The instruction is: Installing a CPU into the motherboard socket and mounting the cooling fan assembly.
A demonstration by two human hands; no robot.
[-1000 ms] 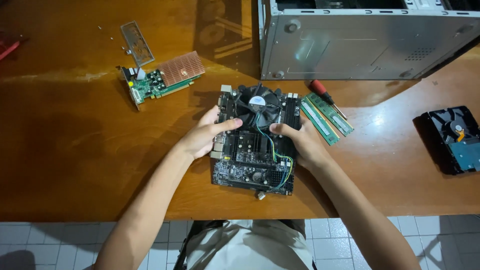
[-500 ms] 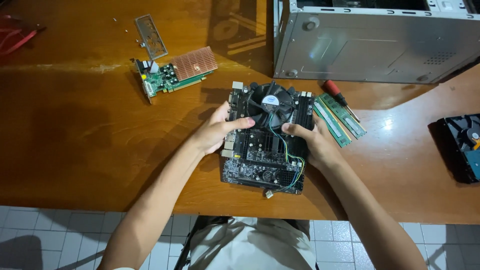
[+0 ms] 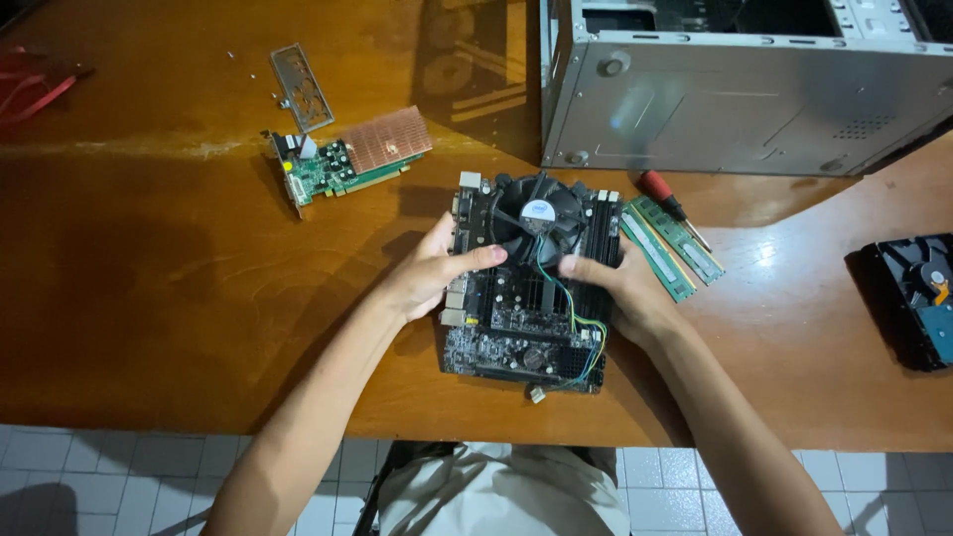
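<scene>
The motherboard [image 3: 526,298] lies flat on the wooden table [image 3: 149,298], near its front edge. The left hand [image 3: 432,273] grips its nine o'clock edge, thumb laid across toward the black cooler fan [image 3: 537,210]. The right hand [image 3: 625,293] clasps the three o'clock edge, fingers curled. Two memory sticks [image 3: 670,243] lie just beyond at two o'clock, a graphics card [image 3: 347,159] at ten.

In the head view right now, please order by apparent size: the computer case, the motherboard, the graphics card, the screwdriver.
1. Computer case, cut off by the frame, yet clearly largest.
2. Motherboard, held by both hands.
3. Graphics card.
4. Screwdriver, partly hidden, smallest.
</scene>
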